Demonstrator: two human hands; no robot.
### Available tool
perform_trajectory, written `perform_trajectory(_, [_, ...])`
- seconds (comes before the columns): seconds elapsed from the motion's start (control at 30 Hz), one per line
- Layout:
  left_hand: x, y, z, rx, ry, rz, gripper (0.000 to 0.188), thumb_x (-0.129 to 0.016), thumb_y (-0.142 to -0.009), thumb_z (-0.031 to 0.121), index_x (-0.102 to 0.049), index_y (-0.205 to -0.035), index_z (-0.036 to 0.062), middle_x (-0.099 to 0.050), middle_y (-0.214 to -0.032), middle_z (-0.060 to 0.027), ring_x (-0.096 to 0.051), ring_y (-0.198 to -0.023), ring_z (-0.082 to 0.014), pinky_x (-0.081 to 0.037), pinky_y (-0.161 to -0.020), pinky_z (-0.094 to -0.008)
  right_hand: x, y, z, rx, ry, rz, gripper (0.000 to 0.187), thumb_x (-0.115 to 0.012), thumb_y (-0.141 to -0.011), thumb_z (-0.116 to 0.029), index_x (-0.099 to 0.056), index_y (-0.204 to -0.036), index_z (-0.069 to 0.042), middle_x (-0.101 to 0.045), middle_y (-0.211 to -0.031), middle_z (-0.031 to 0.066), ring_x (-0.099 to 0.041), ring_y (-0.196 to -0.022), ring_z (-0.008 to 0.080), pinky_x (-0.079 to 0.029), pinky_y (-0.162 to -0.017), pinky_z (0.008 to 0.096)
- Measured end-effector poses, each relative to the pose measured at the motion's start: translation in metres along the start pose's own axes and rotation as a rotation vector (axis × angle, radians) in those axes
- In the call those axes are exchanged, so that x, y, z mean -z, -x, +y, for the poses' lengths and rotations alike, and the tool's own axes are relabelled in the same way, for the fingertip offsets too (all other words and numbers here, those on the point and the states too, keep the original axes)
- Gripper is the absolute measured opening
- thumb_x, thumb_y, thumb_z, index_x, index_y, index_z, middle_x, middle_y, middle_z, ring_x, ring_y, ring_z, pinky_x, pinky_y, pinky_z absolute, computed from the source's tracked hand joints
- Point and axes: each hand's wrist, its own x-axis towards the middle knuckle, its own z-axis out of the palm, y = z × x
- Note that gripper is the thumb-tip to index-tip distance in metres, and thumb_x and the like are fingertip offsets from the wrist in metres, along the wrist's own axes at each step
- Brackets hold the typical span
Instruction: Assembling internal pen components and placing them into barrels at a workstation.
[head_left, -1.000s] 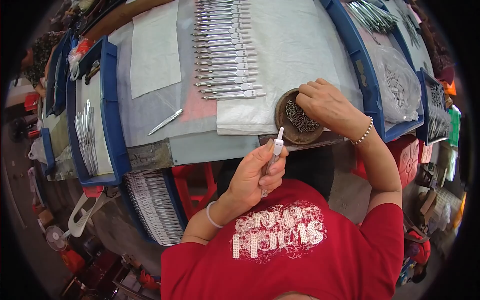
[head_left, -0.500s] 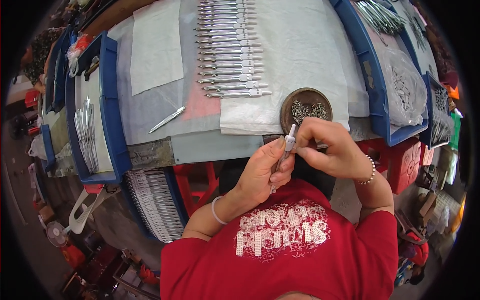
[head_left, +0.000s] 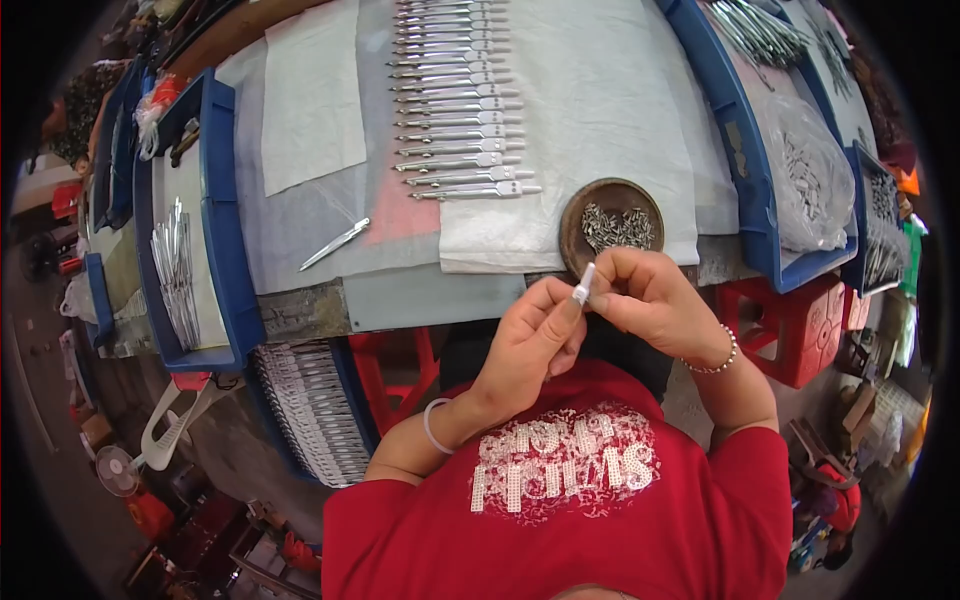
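Note:
My left hand (head_left: 530, 345) is wrapped round a silver drawing compass (head_left: 583, 284), held tilted above my lap. Its pale head and handle tip stick out past the thumb, while the legs are hidden in the palm. My right hand (head_left: 645, 300) is pinched against the side of the compass head; whatever lies between those fingertips is too small to make out. Just beyond both hands, a round brown bowl (head_left: 570, 232) holds many small metal screws or pins (head_left: 618, 228). Further off, a column of similar compasses (head_left: 465, 145) lies side by side on white sheeting.
A single metal leg piece (head_left: 334, 245) lies on the left of the table. Blue trays with metal parts stand at the left (head_left: 220, 200) and right (head_left: 745, 160), the right one also holding a plastic bag (head_left: 805, 180). Below the table are a blue crate of compasses (head_left: 310, 410) and red stools (head_left: 800, 330).
My left hand has turned the compass so its head leans further right and its lower end is now hidden. My right fingers have closed in on the head.

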Motion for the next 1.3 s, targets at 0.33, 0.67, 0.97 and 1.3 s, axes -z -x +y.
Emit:
perform_trajectory(0.33, [0.003, 0.000, -0.003, 0.094, 0.151, -0.049, 0.016, -0.045, -0.097, 0.022, -0.048, -0.098, 0.0070, -0.046, -0.068, 0.0003, -0.034, -0.050, -0.0038, -0.028, -0.043, -0.0164, -0.013, 0.005, 0.016, 0.130, -0.173, 0.140, 0.019, -0.051, -0.085, 0.001, -0.045, -0.104, 0.000, -0.051, -0.096, 0.0033, -0.050, -0.077, 0.0053, -0.043, -0.070, 0.0195])
perform_trajectory(0.67, [-0.003, 0.005, -0.004, 0.252, 0.297, -0.073, 0.024, -0.047, -0.096, 0.024, -0.049, -0.113, 0.0077, -0.045, -0.064, 0.0007, -0.033, -0.047, -0.0040, -0.027, -0.040, -0.0165, -0.031, 0.013, 0.039, 0.250, -0.144, 0.141, 0.015, -0.056, -0.088, -0.009, -0.053, -0.099, 0.000, -0.054, -0.093, 0.0035, -0.052, -0.080, 0.0071, -0.043, -0.071, 0.0204])
perform_trajectory(0.97, [-0.006, 0.004, -0.009, 0.257, 0.334, -0.100, 0.030, -0.045, -0.095, 0.034, -0.042, -0.114, 0.0104, -0.044, -0.067, 0.0000, -0.031, -0.044, -0.0041, -0.025, -0.040, -0.0176, -0.036, 0.016, 0.029, 0.082, -0.321, 0.242, 0.008, -0.053, -0.089, -0.007, -0.051, -0.095, -0.002, -0.054, -0.093, 0.0031, -0.053, -0.078, 0.0067, -0.045, -0.068, 0.0189])
perform_trajectory(1.3, [0.004, 0.006, 0.000, 0.236, 0.424, -0.109, 0.026, -0.044, -0.096, 0.027, -0.051, -0.102, 0.0026, -0.047, -0.064, 0.0001, -0.031, -0.041, -0.0034, -0.026, -0.036, -0.0180, 0.043, -0.012, -0.004, 0.372, 0.847, 0.359, 0.017, -0.057, -0.078, 0.000, -0.059, -0.094, -0.002, -0.058, -0.093, 0.0115, -0.057, -0.088, 0.0272, -0.044, -0.077, 0.0321])
